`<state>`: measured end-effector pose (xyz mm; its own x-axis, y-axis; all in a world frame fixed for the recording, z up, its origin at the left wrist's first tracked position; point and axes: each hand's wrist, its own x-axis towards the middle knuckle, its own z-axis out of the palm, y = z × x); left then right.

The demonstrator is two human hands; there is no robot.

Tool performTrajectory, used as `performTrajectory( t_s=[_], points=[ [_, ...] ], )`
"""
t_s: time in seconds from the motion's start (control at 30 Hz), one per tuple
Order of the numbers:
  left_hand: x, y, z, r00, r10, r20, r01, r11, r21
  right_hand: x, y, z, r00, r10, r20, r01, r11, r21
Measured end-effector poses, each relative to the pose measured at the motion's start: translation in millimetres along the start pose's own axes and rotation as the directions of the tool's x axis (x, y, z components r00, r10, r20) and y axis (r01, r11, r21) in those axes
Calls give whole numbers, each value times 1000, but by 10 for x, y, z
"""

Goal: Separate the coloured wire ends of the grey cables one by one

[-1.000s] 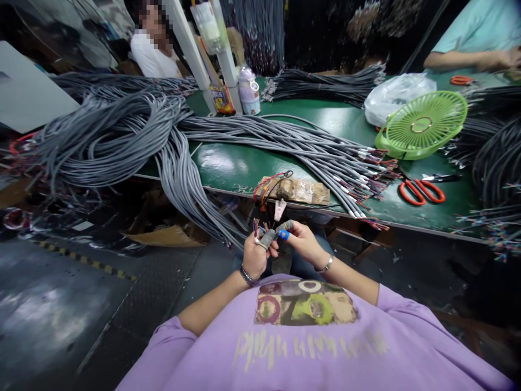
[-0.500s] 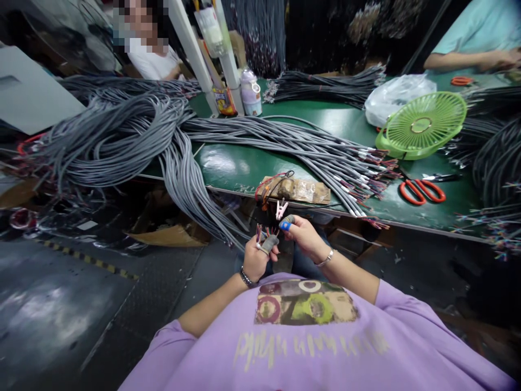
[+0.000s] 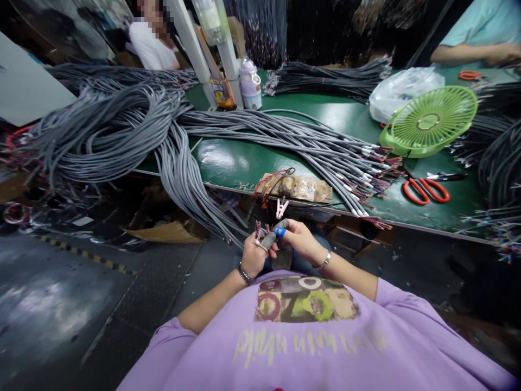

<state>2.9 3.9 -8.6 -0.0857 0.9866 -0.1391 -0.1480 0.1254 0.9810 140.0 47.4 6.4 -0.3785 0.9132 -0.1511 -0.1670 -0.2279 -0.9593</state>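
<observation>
My left hand (image 3: 255, 253) is closed around the end of a grey cable, whose thin coloured wires (image 3: 258, 230) fan out above the fingers. Grey wrapping covers its thumb. Close beside it on the right, my right hand (image 3: 299, 239) pinches at the wire tips, with blue tape on one finger; what sits between its fingertips is too small to make out. Just above both hands, a pale pink clip (image 3: 281, 208) stands at the bench edge, below a taped cardboard block (image 3: 303, 188) with red and black leads.
Grey cables (image 3: 260, 130) lie across the green bench (image 3: 220, 163), with a coiled heap (image 3: 118, 130) at left. Orange-handled scissors (image 3: 425, 191), a green fan (image 3: 431, 122), a plastic bag (image 3: 402, 92) and a bottle (image 3: 250, 84) stand around. Two people sit across the bench.
My right hand has moved left and slightly down, so its fingertips now meet the wires at my left hand. My left hand keeps its hold. The view has shifted slightly.
</observation>
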Motion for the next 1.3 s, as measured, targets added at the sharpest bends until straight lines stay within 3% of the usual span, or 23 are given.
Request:
performTrajectory(
  t_s=[0.23,0.43,0.5,0.6,0.7,0.9,1.07,1.3],
  points=[
    [58,-1,66,989,29,-142,-42,996,-85,13,6,-4,999,-24,-35,23,999,-27],
    [86,60,106,985,-17,-170,-13,985,-174,17,56,-16,998,-39,-42,38,999,-18],
    [86,121,121,985,-19,-169,-14,981,-191,54,96,-48,997,-20,-69,23,999,33],
    [89,227,167,989,-13,-149,-19,977,-212,165,119,-110,990,104,-95,-79,967,243],
    [103,292,237,992,-3,-127,-27,973,-231,305,74,-147,979,202,6,-187,893,409],
    [146,282,313,990,17,-140,-45,979,-198,465,0,-110,984,145,104,-178,837,517],
    [176,223,291,989,1,-145,-29,981,-194,497,2,-79,970,190,151,-242,783,573],
    [188,155,285,990,3,-144,-25,988,-152,532,-8,-26,987,149,52,-151,791,594]
  ],
)
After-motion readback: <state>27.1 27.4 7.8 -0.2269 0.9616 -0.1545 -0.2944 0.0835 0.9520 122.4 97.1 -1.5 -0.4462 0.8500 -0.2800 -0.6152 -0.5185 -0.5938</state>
